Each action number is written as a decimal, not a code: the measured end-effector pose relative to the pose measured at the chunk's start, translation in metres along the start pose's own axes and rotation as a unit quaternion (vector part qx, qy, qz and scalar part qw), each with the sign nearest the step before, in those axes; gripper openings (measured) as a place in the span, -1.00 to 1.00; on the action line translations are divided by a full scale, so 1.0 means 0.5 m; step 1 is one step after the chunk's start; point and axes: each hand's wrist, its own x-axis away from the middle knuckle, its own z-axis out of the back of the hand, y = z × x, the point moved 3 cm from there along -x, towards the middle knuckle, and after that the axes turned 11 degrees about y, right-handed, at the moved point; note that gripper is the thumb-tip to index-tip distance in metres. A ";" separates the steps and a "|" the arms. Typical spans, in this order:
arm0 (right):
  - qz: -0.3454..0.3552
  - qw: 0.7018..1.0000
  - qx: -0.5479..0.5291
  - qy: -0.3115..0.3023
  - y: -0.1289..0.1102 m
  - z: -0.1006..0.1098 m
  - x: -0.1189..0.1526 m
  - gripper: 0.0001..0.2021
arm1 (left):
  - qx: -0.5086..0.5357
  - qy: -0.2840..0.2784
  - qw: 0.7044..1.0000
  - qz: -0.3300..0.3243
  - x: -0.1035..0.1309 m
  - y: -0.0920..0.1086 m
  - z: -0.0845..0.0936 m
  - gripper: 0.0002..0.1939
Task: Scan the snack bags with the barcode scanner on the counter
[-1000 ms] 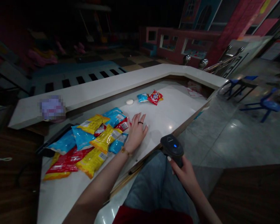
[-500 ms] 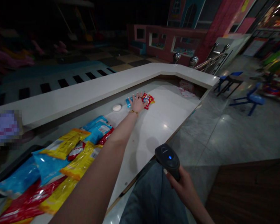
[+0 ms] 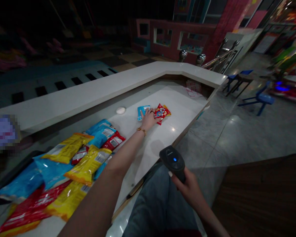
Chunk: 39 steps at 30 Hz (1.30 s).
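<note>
no wording we can read for certain, tiny pale lettering we cannot make out on the black scanner (image 3: 172,161), barcode labels we spot on a yellow packet (image 3: 87,166), a blue packet (image 3: 101,135) and a red packet (image 3: 113,141), their digits too small for us, blurred print on the small red packet (image 3: 162,111)

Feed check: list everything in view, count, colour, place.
Counter: one, white, centre
Piled packets: several, yellow/blue/red, counter's left
Loose packets: three, blue/red/yellow, mid-counter
Oval object: one, white, counter's back
Scanner: one, black, lower centre
Blurred patch: one, purple, left edge
Chairs: two, blue, right floor
Railing: one, silver, beyond counter
Keyboard mat: one, blue/black, upper left
Left hand: one, black ring, at loose packets
Right hand: one, white thumbnail, holding scanner
</note>
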 end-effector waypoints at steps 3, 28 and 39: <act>0.002 1.000 -0.001 0.002 -0.011 0.002 0.009 -0.82 | 0.004 0.010 1.000 -0.003 0.038 0.018 0.012 -0.24; -0.010 0.998 -0.024 0.050 -0.043 0.048 0.073 -0.72 | -0.051 -0.053 0.984 -0.163 0.411 0.045 0.090 -0.19; -0.024 0.998 -0.026 0.042 -0.029 0.039 0.078 -0.71 | -0.065 0.029 0.990 -0.119 0.445 0.065 0.089 -0.36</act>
